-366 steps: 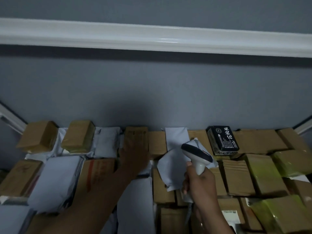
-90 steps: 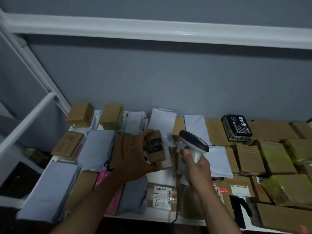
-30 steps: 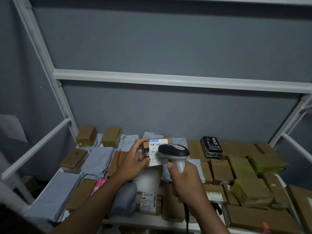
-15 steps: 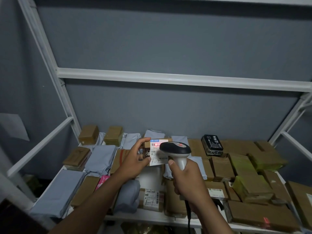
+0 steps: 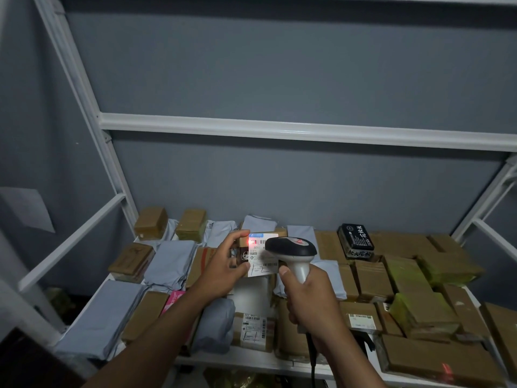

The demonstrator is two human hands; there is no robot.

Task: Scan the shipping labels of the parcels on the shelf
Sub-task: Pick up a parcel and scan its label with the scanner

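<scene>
Shelf (image 5: 251,359) across lower frame, parcels packed over it. Centre – small parcel (image 5: 261,254) held up above the pile, left hand (image 5: 223,266) on its left side, scanner (image 5: 291,252) just right of it in right hand (image 5: 310,301). Labelled box (image 5: 253,330) below, at shelf front edge.

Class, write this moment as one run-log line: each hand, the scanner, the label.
left hand: holds small parcel | right hand: grips scanner | label: faces scanner, red light on barcode

White label (image 5: 263,257), red glow; black-grey scanner (image 5: 292,249); seemingly brown parcels (image 5: 372,281).
</scene>
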